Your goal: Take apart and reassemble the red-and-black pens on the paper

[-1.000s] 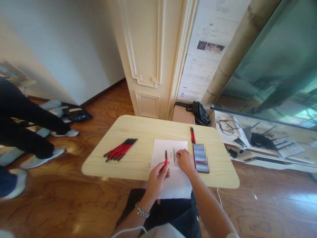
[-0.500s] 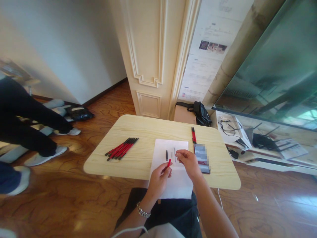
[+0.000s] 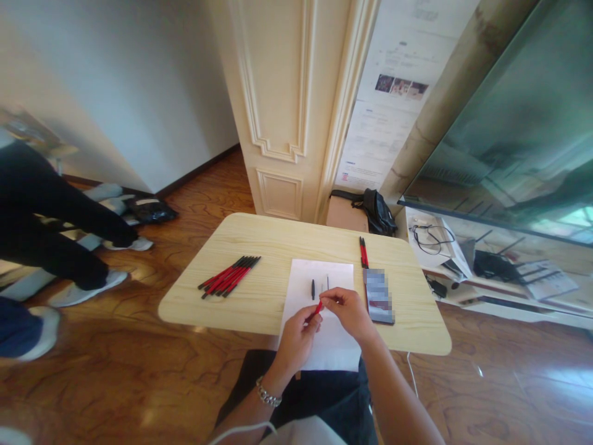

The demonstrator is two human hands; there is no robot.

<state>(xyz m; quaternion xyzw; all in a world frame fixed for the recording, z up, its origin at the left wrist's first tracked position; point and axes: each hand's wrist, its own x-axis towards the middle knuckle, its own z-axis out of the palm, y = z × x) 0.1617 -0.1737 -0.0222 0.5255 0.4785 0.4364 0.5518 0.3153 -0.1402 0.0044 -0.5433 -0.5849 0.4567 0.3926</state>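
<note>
Left hand and right hand both pinch a short red plastic pen barrel (fingers narrowed) above a white paper sheet at the pale wooden table's near edge.

Home living rm, parquet floor, paneled door

Silver chain bracelet on the left wrist, at seven o'clock from the left hand; forearms unsleeved; black trousers; thin white cable at the bracelet's seven o'clock.
</note>
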